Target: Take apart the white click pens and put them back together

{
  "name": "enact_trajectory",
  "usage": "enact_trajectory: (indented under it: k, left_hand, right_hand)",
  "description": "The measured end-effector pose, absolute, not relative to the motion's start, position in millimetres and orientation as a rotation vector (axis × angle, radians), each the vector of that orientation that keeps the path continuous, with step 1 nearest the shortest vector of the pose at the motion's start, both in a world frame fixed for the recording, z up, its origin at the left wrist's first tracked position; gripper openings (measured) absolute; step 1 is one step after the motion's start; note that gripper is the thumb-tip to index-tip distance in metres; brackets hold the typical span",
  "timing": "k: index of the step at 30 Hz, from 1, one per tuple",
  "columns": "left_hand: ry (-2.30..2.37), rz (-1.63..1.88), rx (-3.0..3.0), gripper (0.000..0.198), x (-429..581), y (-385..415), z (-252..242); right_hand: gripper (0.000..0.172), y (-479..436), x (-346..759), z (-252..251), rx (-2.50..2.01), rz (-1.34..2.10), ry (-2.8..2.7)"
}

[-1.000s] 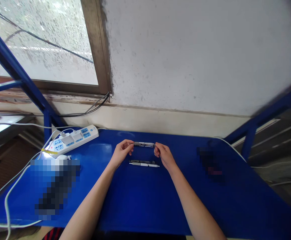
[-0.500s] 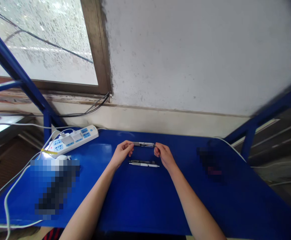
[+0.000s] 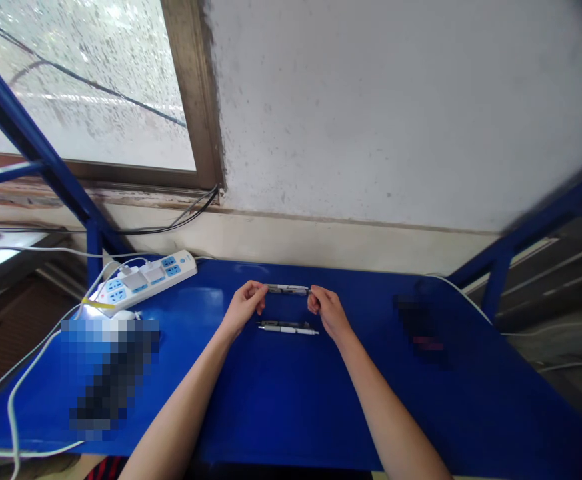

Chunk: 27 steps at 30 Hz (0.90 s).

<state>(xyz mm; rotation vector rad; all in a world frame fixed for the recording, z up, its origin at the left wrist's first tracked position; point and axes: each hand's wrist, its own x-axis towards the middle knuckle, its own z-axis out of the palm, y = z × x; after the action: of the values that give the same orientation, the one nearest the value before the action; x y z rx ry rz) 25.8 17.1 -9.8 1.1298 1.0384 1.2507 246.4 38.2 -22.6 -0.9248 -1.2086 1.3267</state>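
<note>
Head view, the only one on my remote feed: I take the white pen (image 3: pixel 291 329) lying on the tabletop (image 3: pixel 291 400) as reference. The held pen (image 3: pixel 287 289), grey toward one end and paler along the barrel, is beyond the white pen and roughly parallel to it. I cannot tell whether it clears the surface.

Left hand (image 3: pixel 245 305), beyond the white pen's left end: thumb and fingers pinched together on the grey end of the held pen. Right hand (image 3: pixel 329 310), beyond the white pen's right end: fingers curled nearly closed at the opposite tip; the exact contact is too small to confirm.

A dark pen (image 3: pixel 273 323) lies just behind the white pen, alongside it; whether they touch, I cannot determine. The power strip (image 3: pixel 187 265) stands well to the left of and beyond the white pen.

Handling assessment: I judge the held pen light and stiff, probably smooth enough to roll or slip, and not notably fragile. I would recommend a light pinch on the grey section, with the far tip merely steadied.
</note>
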Motion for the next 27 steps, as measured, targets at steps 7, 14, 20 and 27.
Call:
enact_trajectory:
  k: [7, 14, 20, 27]
  left_hand:
    - [0.993, 1.246, 1.212, 0.031, 24.1, 17.4, -12.6]
    - [1.038, 1.205, 1.179, 0.036, 24.3, 18.9, -13.9]
    - [0.992, 1.217, 1.186, 0.032, 25.0, 17.0, -7.8]
    - [0.939, 1.241, 1.098, 0.032, 25.9, 16.5, -7.8]
  right_hand:
    - [0.044, 37.9, 245.8, -22.8, -0.944, 1.307, -1.202]
    - [0.044, 37.0, 244.7, -22.5, -0.948, 1.276, -1.232]
    - [0.044, 39.3, 245.2, -24.6, -0.996, 1.265, -1.202]
    - [0.046, 38.0, 245.1, -22.6, -1.017, 1.287, -1.211]
